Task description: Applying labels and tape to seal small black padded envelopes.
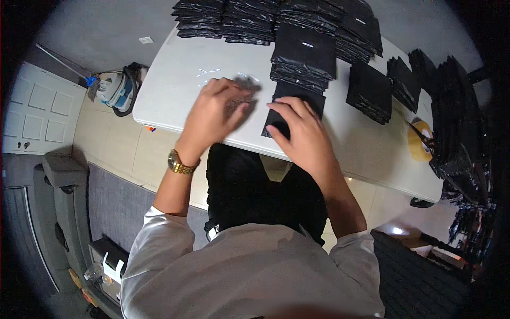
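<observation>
My left hand (217, 111) hovers over the white table (167, 91), its fingers curled and apart from the thumb; nothing shows between them. Small white strips (215, 70) lie just beyond it, some partly hidden by the hand. Over a flat black folded packet (299, 92) near the table's front edge is my right hand (306, 135), thumb and fingers spread; whether they touch it is hard to tell. Directly behind that packet rises a stack of black plastic packets (303, 56), its top one bearing a small white strip (307, 44).
More stacks of black packets (249, 22) line the table's far side, with smaller stacks (368, 93) at right. Scissors (420, 133) lie by a roll of yellowish tape (418, 147). A vacuum cleaner (117, 93) stands on the floor left; a grey sofa (65, 199) is behind it.
</observation>
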The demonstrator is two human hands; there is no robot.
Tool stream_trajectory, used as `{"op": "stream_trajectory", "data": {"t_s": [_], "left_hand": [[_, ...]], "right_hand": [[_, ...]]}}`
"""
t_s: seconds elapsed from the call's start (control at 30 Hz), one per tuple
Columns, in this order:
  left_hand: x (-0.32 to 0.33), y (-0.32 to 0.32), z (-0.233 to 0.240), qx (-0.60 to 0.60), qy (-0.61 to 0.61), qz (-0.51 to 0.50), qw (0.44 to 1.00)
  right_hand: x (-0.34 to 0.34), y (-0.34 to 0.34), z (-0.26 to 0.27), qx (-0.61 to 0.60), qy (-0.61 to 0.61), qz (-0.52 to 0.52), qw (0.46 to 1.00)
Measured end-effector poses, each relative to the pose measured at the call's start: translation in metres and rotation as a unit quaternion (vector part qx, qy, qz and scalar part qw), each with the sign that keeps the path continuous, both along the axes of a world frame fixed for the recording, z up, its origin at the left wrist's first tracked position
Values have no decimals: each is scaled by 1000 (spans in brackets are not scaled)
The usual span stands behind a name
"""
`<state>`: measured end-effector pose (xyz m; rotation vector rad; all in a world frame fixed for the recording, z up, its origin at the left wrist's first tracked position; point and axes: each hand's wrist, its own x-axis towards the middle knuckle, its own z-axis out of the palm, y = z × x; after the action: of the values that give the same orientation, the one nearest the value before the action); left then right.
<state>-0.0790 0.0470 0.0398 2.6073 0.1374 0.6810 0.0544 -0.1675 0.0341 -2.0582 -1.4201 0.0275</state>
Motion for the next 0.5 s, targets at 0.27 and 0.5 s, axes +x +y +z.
{"op": "stream_trajectory", "data": {"t_s": [0.27,0.5], "left_hand": [[-2,42,-12,-11,67,9,998],[2,50,-20,-32,45,-9,998]], "right_hand": [[0,77,-16,-9,-37,24,999],[0,96,-16,-22,-19,8,1000]]}}
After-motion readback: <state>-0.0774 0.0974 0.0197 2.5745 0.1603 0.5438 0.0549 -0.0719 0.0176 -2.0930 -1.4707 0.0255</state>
